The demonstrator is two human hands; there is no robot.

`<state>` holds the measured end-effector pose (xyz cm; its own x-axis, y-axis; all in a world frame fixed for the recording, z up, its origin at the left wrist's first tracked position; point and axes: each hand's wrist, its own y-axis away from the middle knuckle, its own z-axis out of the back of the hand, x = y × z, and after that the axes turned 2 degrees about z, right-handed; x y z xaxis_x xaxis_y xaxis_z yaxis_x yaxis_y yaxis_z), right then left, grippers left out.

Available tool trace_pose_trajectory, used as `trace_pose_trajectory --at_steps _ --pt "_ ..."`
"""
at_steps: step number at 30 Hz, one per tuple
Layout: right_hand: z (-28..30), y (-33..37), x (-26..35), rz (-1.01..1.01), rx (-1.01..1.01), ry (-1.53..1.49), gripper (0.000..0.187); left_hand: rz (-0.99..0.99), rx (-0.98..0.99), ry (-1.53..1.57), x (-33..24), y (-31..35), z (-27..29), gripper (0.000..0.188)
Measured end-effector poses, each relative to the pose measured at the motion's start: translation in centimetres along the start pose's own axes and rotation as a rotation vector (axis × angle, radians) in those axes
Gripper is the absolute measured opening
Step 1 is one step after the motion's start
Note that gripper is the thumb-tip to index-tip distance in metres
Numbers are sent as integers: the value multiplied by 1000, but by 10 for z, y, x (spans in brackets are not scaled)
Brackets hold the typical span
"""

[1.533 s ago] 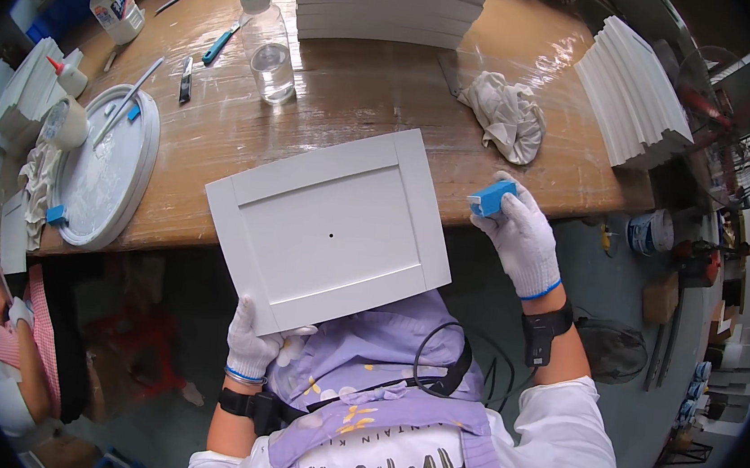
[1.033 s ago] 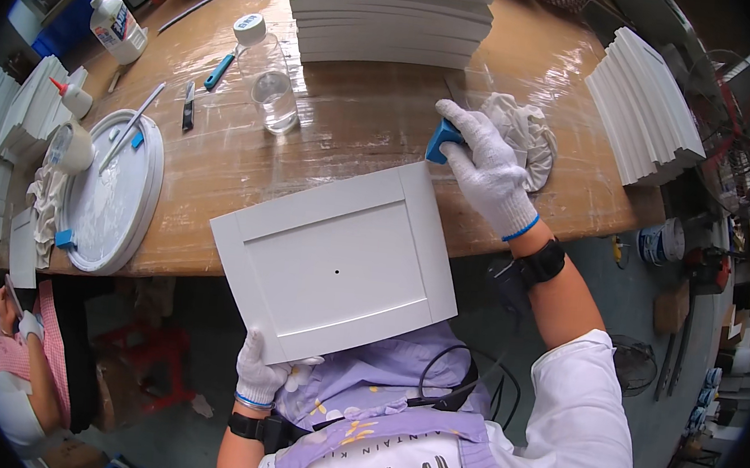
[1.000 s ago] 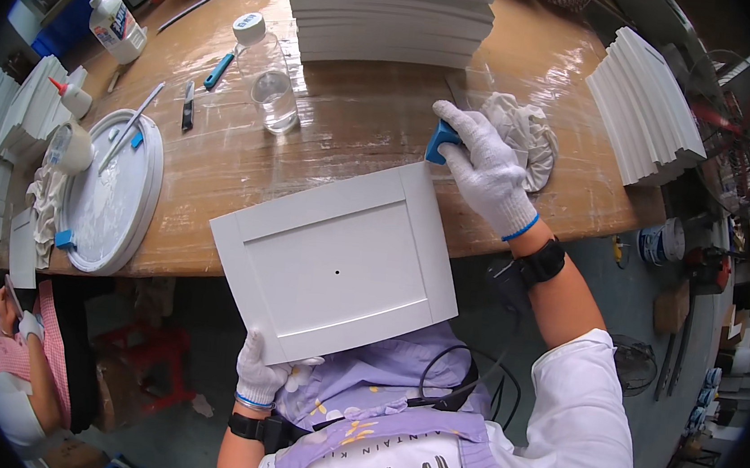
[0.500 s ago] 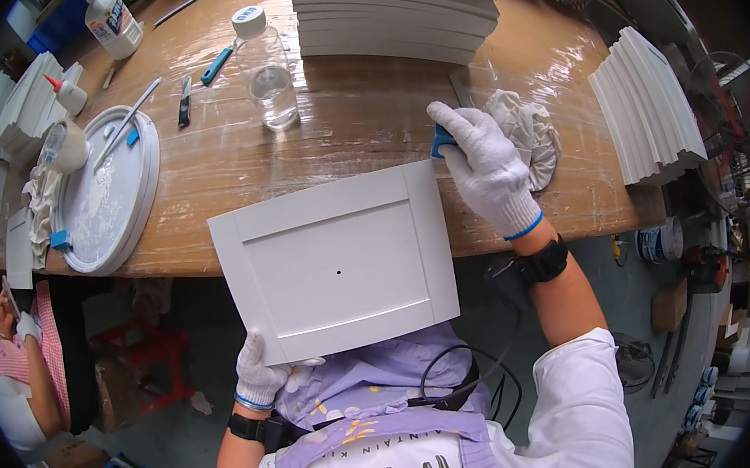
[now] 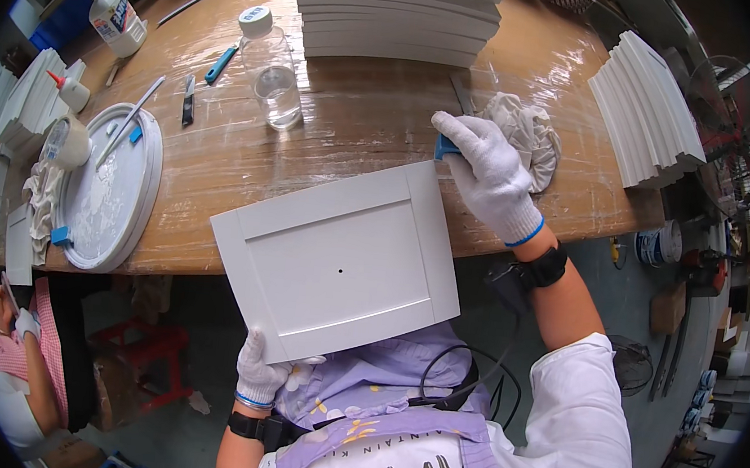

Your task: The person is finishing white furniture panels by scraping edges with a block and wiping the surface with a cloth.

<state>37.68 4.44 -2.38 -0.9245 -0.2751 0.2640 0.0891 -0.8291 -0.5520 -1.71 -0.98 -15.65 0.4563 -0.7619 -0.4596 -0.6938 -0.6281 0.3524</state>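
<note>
Left hand [image 5: 260,372] grips white framed panel [image 5: 346,254] at its near-left corner, panel overlapping counter's [image 5: 189,198] near edge in view, contact unclear, while right hand [image 5: 489,173] pinches blue block [image 5: 443,148] by panel's far-right corner, near crumpled cloth [image 5: 537,146].

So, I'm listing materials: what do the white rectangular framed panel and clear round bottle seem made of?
White rectangular framed panel: perhaps painted wood or fibreboard, smooth and satin, no grain showing. Clear round bottle: probably plastic, glossy, with liquid visible through it, though glass isn't ruled out.
</note>
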Motion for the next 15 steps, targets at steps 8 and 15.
trace_pose_trajectory --at_steps 8,15 --pt "-4 9 -1 -449 -236 -362 42 -59 -87 -1 2 3 1 78" --pt "13 48 7 -1065 -42 -1423 31 -16 35 68 -3 0 2 75"
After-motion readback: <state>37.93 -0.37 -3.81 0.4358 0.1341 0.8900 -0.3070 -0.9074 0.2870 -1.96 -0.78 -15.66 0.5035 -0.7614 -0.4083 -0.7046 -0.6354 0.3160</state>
